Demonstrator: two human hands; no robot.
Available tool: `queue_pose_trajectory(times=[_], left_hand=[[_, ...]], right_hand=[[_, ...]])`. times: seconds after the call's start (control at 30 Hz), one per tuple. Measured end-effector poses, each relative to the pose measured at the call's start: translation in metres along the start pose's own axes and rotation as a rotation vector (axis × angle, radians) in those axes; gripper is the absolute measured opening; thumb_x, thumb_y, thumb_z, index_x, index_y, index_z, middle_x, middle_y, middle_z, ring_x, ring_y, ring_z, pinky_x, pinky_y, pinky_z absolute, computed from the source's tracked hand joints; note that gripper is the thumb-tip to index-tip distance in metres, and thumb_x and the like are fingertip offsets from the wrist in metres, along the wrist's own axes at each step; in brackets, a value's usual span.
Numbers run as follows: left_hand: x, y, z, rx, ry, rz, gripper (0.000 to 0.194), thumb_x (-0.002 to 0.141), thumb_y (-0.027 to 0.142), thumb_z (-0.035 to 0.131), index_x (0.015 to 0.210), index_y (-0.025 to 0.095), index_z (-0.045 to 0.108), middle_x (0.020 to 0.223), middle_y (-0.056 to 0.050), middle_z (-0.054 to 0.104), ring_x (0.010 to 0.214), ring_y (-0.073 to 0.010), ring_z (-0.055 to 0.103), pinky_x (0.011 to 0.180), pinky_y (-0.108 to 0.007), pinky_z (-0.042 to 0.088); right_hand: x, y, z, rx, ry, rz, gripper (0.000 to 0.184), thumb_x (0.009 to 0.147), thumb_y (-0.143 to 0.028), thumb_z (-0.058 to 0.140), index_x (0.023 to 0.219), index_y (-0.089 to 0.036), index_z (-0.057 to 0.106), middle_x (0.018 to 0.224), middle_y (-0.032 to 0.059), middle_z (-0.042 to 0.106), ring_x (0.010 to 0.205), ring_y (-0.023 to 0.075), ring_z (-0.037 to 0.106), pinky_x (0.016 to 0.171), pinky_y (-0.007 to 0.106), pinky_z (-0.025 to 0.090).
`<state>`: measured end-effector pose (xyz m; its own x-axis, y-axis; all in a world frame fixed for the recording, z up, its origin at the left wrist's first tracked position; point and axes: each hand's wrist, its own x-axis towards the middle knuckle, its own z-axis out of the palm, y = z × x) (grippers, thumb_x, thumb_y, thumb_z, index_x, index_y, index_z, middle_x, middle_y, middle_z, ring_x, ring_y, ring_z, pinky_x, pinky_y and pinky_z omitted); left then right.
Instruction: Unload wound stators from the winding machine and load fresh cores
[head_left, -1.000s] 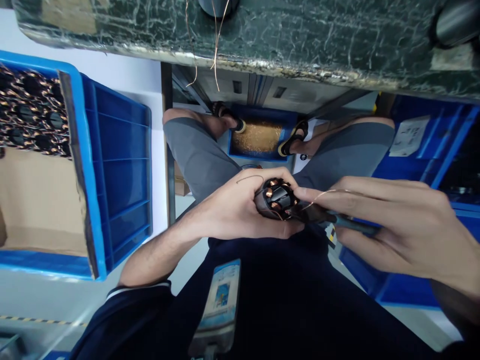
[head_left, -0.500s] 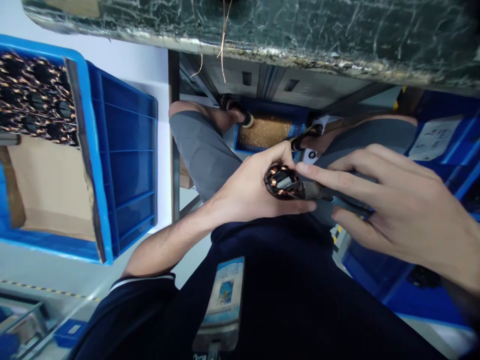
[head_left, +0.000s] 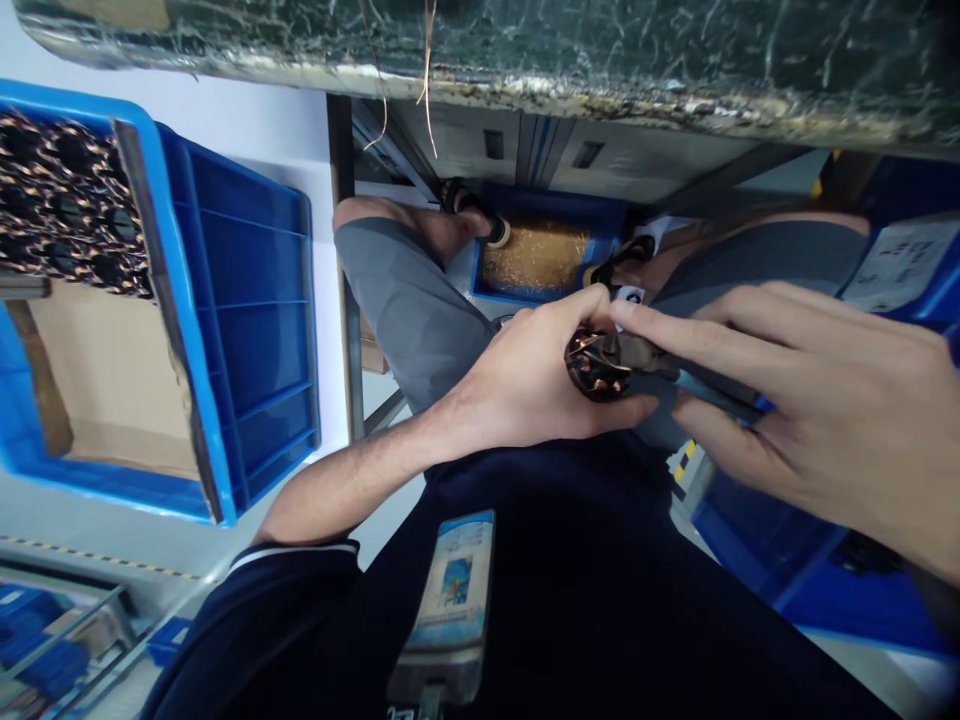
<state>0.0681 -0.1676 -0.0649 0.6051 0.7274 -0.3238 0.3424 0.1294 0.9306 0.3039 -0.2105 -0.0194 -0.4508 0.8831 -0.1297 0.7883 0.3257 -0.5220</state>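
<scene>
My left hand (head_left: 532, 385) is wrapped round a small motor stator (head_left: 598, 362), a dark ring with copper windings showing at its face. My right hand (head_left: 810, 390) grips a pair of pliers (head_left: 645, 355) with dark metal jaws and bluish handles, partly hidden by the fingers. The jaw tips lie over the upper part of the stator's face. Whether they are closed on a wire is too small to make out. The right index finger stretches along the tool towards my left thumb.
On the left, a blue crate (head_left: 225, 440) with a cardboard lining holds rows of stators (head_left: 71, 205). Copper wires (head_left: 427, 95) hang over the worn bench edge (head_left: 525, 85). Below, a blue bin (head_left: 536, 255) holds wire scraps. More blue bins (head_left: 862, 610) stand at the right.
The stator and my left hand have shifted slightly right in view, and the stator's face has turned. The plier jaws have moved from its lower right edge across its upper face.
</scene>
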Motion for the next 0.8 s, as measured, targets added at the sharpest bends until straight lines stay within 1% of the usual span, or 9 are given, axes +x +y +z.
queue_pose_trajectory(times=[0.1,0.27,0.4,0.47,0.57,0.63,0.67,0.73,0.8], left_hand=[[0.001,0.000,0.003,0.029,-0.006,0.010,0.043,0.076,0.036,0.090,0.095,0.024,0.053,0.091,0.004,0.067,0.080,-0.0151,0.065,0.072,-0.030,0.047],[0.000,-0.003,0.004,-0.100,-0.062,-0.071,0.043,0.073,0.033,0.092,0.088,0.023,0.052,0.084,0.005,0.065,0.077,-0.0143,0.063,0.074,-0.031,0.049],[-0.001,-0.011,0.009,-0.581,-0.179,-0.210,0.036,0.076,0.034,0.093,0.095,0.021,0.064,0.090,0.002,0.069,0.083,-0.0147,0.065,0.080,-0.031,0.053],[-0.002,-0.015,0.014,-0.894,-0.254,-0.332,0.035,0.079,0.041,0.092,0.091,0.018,0.068,0.088,-0.001,0.068,0.082,-0.0139,0.064,0.083,-0.032,0.055],[-0.006,-0.023,0.024,-1.224,-0.274,-0.460,0.040,0.078,0.047,0.093,0.086,0.016,0.069,0.087,-0.002,0.066,0.084,-0.0142,0.064,0.092,-0.035,0.058],[-0.012,-0.028,0.029,-1.292,-0.291,-0.452,0.044,0.078,0.053,0.092,0.095,0.019,0.070,0.093,-0.003,0.068,0.090,-0.0169,0.066,0.095,-0.038,0.059],[-0.016,-0.031,0.030,-1.291,-0.319,-0.425,0.051,0.080,0.061,0.088,0.104,0.020,0.070,0.099,-0.004,0.070,0.095,-0.0195,0.068,0.095,-0.040,0.059],[-0.027,-0.039,0.027,-1.195,-0.342,-0.332,0.068,0.086,0.076,0.076,0.130,0.026,0.063,0.118,-0.008,0.070,0.108,-0.0250,0.070,0.097,-0.046,0.060],[-0.041,-0.046,0.019,-0.900,-0.202,-0.155,0.087,0.084,0.079,0.076,0.153,0.033,0.047,0.138,-0.011,0.064,0.123,-0.0293,0.066,0.103,-0.051,0.058]], right_hand=[[0.001,-0.003,0.003,0.063,0.006,0.027,0.061,0.097,-0.032,0.070,0.157,-0.041,0.061,0.104,0.0045,0.072,0.094,0.0267,0.071,0.066,0.032,0.055],[0.001,-0.001,0.007,0.215,-0.017,0.006,0.056,0.098,-0.027,0.068,0.153,-0.038,0.066,0.102,-0.0006,0.078,0.080,0.0208,0.075,0.070,0.030,0.059],[0.006,0.012,0.010,0.238,-0.062,0.006,0.060,0.098,-0.019,0.063,0.155,-0.036,0.064,0.131,-0.0019,0.078,0.107,0.0237,0.078,0.093,0.034,0.061],[0.010,0.015,0.016,0.279,-0.056,0.023,0.064,0.095,-0.025,0.072,0.158,-0.032,0.060,0.139,0.0014,0.074,0.118,0.0260,0.075,0.101,0.036,0.060],[0.012,0.010,0.030,0.385,-0.008,-0.015,0.081,0.080,-0.036,0.092,0.154,-0.026,0.061,0.149,0.0092,0.067,0.132,0.0317,0.068,0.111,0.042,0.056],[0.013,0.005,0.039,0.453,0.022,-0.029,0.071,0.076,-0.032,0.095,0.141,-0.026,0.067,0.137,0.0082,0.072,0.120,0.0285,0.073,0.104,0.040,0.058],[0.013,0.004,0.042,0.494,0.022,-0.015,0.063,0.076,-0.030,0.095,0.134,-0.026,0.070,0.121,0.0048,0.076,0.104,0.0243,0.075,0.094,0.036,0.060],[0.012,0.005,0.045,0.606,-0.031,0.053,0.055,0.075,-0.029,0.096,0.125,-0.026,0.072,0.087,-0.0035,0.072,0.071,0.0159,0.068,0.070,0.028,0.055],[0.011,0.010,0.046,0.781,-0.110,0.168,0.056,0.073,-0.033,0.098,0.122,-0.025,0.073,0.074,-0.0063,0.065,0.060,0.0132,0.059,0.061,0.026,0.050]])
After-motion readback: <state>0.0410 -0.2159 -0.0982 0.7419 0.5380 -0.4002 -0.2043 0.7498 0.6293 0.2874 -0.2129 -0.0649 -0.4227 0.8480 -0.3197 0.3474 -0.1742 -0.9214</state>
